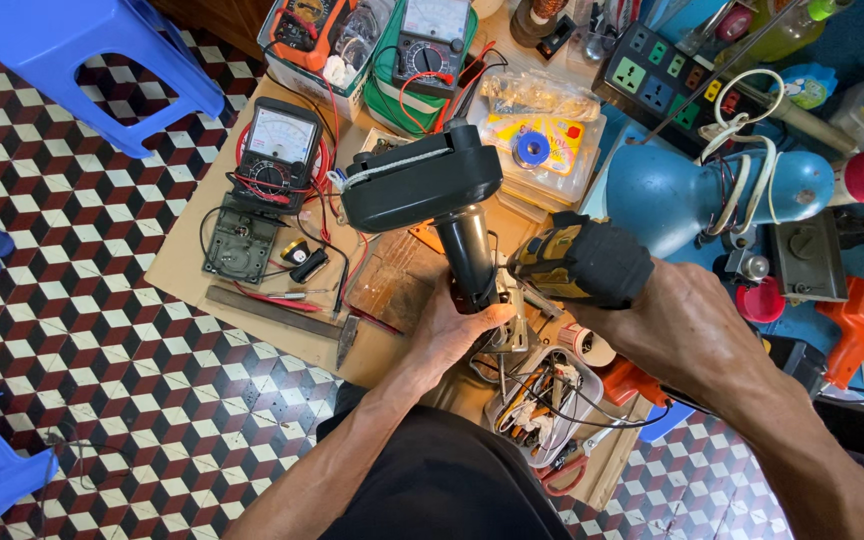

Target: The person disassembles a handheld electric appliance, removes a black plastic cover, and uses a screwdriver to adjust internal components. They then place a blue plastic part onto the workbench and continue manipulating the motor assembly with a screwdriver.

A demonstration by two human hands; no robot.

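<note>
My left hand (pixel 457 330) grips the lower end of a black power tool handle (pixel 467 255) whose wide battery base (pixel 420 180) points up and away from me. My right hand (pixel 677 325) is wrapped around the tool's black and yellow motor body (pixel 582 262) on the right. The tool's bare metal inner parts (pixel 514 322) show between the two hands, above a clear plastic tub of wires and small tools (pixel 542 400).
A cardboard sheet (pixel 252 300) on the tiled floor carries an analogue multimeter (pixel 277 150), a small black circuit unit (pixel 242 240) and a metal file (pixel 272 310). Behind are another meter (pixel 430 40), a power strip (pixel 657 80), a blue lamp (pixel 682 195) and an orange tool (pixel 862 320). Blue stools (pixel 82 60) stand left.
</note>
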